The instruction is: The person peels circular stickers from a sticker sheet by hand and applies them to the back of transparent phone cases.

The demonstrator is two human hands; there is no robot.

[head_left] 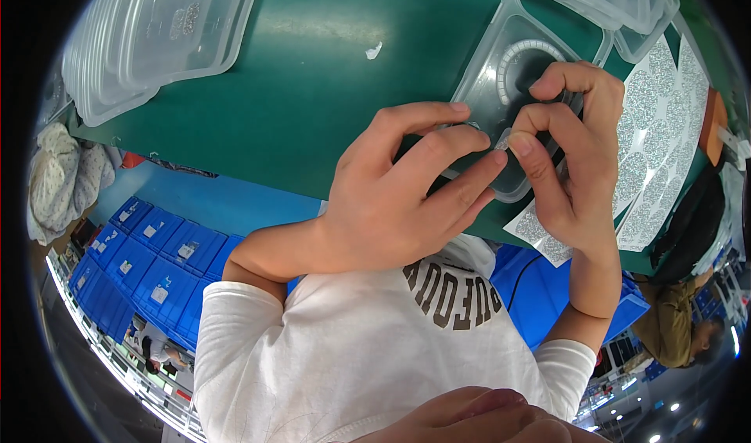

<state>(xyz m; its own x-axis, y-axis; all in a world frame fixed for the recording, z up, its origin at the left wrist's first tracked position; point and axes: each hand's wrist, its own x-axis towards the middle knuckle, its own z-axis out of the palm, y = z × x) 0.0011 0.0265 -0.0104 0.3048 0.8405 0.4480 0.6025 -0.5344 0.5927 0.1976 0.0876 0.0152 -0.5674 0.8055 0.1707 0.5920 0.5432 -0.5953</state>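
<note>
Left hand (391,200) and right hand (575,149) meet fingertip to fingertip, both pinched on a small glittery sticker (503,140) held over a clear plastic lid (508,67) on the green table (313,75). Glitter sticker sheets (657,122) lie just right of the lid. Stacked clear lids (149,36) sit well apart at far left.

The bench (328,75) lies open across its middle. A stack of clear lids (149,36) blocks the far left corner; more lids (626,5) and glittery sticker sheets (657,122), seemingly flat, crowd the right edge.
</note>
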